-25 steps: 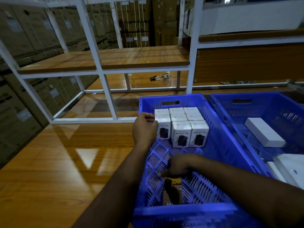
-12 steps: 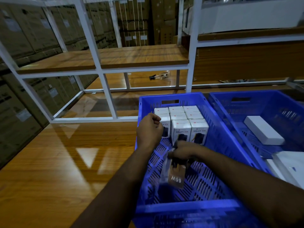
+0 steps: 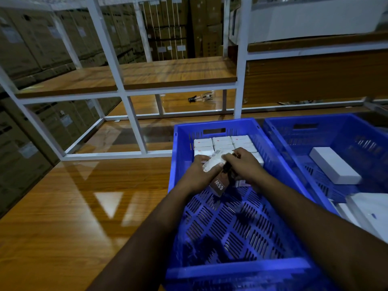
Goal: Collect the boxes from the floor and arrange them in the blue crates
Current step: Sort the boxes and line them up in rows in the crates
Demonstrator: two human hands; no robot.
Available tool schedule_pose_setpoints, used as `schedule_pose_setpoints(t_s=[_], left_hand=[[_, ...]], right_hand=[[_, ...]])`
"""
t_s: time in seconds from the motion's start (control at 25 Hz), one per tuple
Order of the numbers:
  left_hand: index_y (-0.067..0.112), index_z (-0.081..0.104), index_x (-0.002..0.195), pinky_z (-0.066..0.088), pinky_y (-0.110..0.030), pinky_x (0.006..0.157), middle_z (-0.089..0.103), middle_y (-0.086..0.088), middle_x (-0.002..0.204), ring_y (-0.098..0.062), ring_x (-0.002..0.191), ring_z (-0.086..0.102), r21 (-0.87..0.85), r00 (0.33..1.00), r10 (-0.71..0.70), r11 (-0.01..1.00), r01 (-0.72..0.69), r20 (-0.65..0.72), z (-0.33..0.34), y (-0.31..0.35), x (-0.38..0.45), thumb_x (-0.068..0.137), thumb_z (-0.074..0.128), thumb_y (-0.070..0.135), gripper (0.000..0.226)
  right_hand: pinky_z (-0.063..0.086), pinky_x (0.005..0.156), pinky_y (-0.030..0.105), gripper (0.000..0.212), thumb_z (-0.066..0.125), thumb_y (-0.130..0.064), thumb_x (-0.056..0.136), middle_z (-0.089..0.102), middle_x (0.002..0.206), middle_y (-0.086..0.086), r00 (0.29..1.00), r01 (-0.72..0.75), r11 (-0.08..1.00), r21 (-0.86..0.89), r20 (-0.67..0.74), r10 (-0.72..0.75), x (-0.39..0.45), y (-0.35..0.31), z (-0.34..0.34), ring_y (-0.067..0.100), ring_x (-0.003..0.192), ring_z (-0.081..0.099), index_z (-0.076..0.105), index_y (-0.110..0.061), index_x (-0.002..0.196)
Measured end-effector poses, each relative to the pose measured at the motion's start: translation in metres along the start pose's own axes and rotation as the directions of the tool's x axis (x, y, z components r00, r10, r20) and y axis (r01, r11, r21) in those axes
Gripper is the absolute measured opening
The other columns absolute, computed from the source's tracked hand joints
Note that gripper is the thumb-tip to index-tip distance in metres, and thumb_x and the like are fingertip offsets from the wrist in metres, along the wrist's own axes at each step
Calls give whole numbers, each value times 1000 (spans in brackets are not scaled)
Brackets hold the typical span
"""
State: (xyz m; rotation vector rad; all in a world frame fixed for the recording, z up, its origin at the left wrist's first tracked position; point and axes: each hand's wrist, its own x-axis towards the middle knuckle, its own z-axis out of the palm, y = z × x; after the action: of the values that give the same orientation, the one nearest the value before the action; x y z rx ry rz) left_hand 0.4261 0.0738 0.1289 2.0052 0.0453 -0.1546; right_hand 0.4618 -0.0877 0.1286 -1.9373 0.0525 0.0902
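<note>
A blue crate (image 3: 212, 127) stands on the wooden surface in front of me. Small white boxes (image 3: 222, 141) are packed in rows at its far end. Both hands meet over those rows, gripping one box (image 3: 218, 186) with a brown face marked 65W and a white side. My left hand (image 3: 198, 173) grips its left side and my right hand (image 3: 243, 164) covers its top right. A second blue crate (image 3: 279, 122) sits just to the right, with a long white box (image 3: 333, 166) inside.
More white boxes (image 3: 369, 208) lie at the near end of the right crate. A white metal rack (image 3: 130, 114) with wooden shelves stands behind the crates, with a small dark object (image 3: 201, 97) on its low shelf. Stacked cardboard cartons (image 3: 27, 45) fill the left.
My right hand lifted the 65W box from the crate floor up to the packed rows. My left hand left the corner box and closed on it too.
</note>
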Motion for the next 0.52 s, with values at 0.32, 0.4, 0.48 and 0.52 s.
schedule_pose_setpoints(t_s=[0.32,0.4,0.48,0.52], left_hand=[[19,67,120,60,-49,81,74,-10,110,-27,98,71,-522,964,-159,815,251,215,-12,4,3,96,51,57,48],[19,64,128,59,-55,85,71,-15,122,-34,113,67,-619,947,-163,723,306,277,-14,3,5,97,46,59,54],[19,62,132,60,-57,80,70,-17,124,-38,116,64,-697,942,-160,639,326,294,-15,2,6,98,43,60,57],[19,62,133,60,-58,79,70,-17,125,-38,116,64,-713,943,-168,619,328,287,-16,1,7,98,42,61,58]], right_hand=[[49,76,31,13,55,-23,98,68,109,4,1000,4,873,488,23,-17,11,-8,-8,20,99,62,67,-18,101],[45,82,36,12,63,-29,93,69,111,0,998,-24,864,503,60,-7,13,-5,-7,20,104,61,67,-23,103],[48,84,40,21,66,-32,92,71,106,2,991,-86,825,558,133,13,12,-6,-6,22,97,63,66,-20,109],[50,84,41,25,66,-32,92,72,104,4,986,-110,810,576,163,18,11,-8,-6,22,93,64,65,-17,112]])
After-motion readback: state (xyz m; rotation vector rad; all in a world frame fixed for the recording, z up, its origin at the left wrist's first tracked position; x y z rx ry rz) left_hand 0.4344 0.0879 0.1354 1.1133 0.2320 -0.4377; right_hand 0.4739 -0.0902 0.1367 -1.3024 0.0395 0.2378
